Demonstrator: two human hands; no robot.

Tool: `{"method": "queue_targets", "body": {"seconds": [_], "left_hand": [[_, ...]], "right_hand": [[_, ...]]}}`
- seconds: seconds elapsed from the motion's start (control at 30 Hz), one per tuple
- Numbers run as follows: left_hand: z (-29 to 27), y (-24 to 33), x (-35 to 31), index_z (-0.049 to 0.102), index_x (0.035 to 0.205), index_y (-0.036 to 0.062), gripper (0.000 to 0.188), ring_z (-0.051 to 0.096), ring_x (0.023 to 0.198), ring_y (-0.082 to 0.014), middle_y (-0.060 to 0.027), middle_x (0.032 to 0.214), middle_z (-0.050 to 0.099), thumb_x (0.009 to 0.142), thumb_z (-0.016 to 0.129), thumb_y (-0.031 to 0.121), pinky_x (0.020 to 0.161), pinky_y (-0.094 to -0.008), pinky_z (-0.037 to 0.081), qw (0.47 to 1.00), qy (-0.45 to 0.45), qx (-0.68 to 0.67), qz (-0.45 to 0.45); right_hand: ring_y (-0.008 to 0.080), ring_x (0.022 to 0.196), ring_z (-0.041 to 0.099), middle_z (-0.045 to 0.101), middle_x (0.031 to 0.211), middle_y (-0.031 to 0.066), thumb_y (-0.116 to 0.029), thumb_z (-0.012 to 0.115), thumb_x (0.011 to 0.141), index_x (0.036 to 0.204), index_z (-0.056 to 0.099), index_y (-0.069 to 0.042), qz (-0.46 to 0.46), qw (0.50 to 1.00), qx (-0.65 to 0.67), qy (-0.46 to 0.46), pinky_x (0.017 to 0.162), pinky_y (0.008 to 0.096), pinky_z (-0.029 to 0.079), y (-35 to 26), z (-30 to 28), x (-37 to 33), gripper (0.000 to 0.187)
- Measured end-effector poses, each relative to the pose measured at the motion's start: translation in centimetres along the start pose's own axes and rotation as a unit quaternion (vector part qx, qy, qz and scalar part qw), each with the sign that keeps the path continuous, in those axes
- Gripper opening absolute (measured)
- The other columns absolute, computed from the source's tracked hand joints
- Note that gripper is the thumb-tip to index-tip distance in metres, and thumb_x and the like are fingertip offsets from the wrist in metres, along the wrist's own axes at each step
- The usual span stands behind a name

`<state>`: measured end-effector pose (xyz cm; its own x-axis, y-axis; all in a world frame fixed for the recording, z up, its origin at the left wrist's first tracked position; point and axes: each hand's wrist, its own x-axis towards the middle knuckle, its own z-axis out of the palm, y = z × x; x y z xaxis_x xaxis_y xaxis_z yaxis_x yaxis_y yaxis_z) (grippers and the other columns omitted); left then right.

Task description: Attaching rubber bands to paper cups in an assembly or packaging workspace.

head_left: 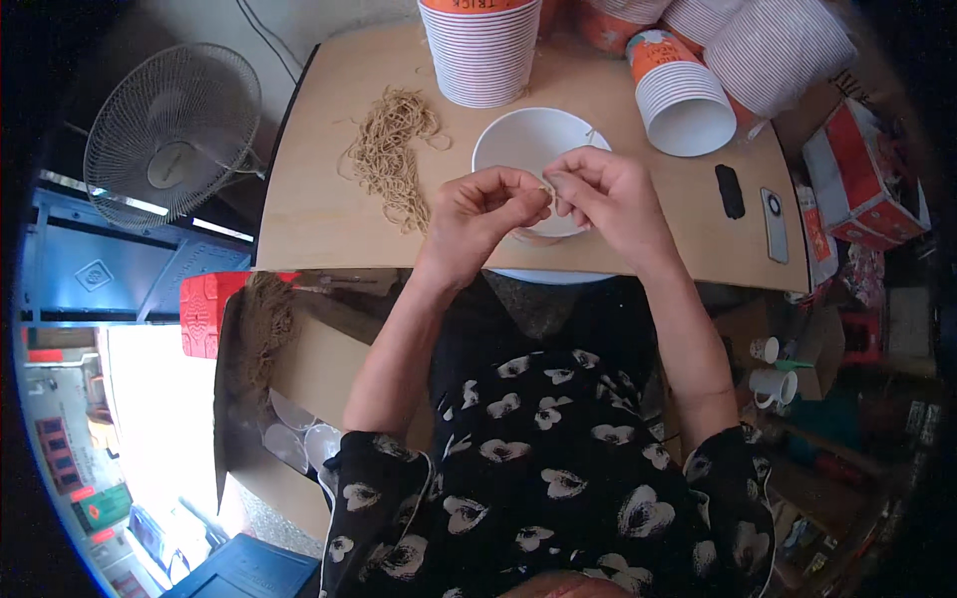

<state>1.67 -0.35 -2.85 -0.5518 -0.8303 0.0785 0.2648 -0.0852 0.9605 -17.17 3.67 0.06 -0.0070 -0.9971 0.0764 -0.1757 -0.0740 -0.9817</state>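
My left hand (483, 211) and my right hand (608, 194) meet over the near rim of a white paper cup (528, 145) lying on the wooden table (319, 209). Both hands pinch a thin tan string between their fingertips; the string itself is barely visible. A loose heap of tan strings (392, 149) lies on the table to the left of the cup, a hand's width from my left hand.
Stacks of orange-and-white paper cups (483, 50) stand and lie along the back of the table (688, 90). A black object (730, 190) and a grey remote (775, 224) lie at the right. A fan (171, 132) stands left. Cardboard box with more string (264, 329) below.
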Motion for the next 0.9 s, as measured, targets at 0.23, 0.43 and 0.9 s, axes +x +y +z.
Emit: {"method": "queue_targets", "body": {"seconds": [0.23,0.43,0.9], "left_hand": [[0.4,0.1,0.0,0.067,0.097,-0.0005,0.01,0.067,0.079,-0.0112,-0.0062,0.086,0.071,0.091,0.068,0.006,0.073,-0.0255,0.054,1.0,0.023,0.017,0.009],[0.8,0.6,-0.1,0.065,0.095,-0.0011,0.011,0.067,0.078,-0.0095,-0.0044,0.083,0.07,0.088,0.071,0.005,0.072,-0.0236,0.055,0.999,0.032,0.029,0.003],[1.1,-1.0,0.0,0.061,0.094,-0.0013,0.008,0.069,0.082,-0.0141,-0.0102,0.088,0.071,0.089,0.067,-0.002,0.076,-0.0262,0.056,0.997,0.053,-0.024,0.052]], "right_hand": [[0.0044,0.061,0.057,0.065,0.072,0.0015,-0.008,0.063,0.092,0.098,0.067,0.001,0.071,0.992,0.037,-0.095,0.052,0.0197,0.044,-0.4,-1.2,0.4,0.012],[0.0046,0.06,0.056,0.064,0.071,0.0005,-0.008,0.063,0.092,0.097,0.066,0.001,0.041,0.993,0.005,-0.114,0.053,0.0198,0.045,-0.6,-1.4,0.3,0.01],[0.0048,0.061,0.055,0.061,0.073,0.001,-0.01,0.055,0.096,0.092,0.058,-0.001,0.017,0.996,0.044,-0.071,0.054,0.0202,0.045,0.7,-0.7,-0.3,0.01]]}}
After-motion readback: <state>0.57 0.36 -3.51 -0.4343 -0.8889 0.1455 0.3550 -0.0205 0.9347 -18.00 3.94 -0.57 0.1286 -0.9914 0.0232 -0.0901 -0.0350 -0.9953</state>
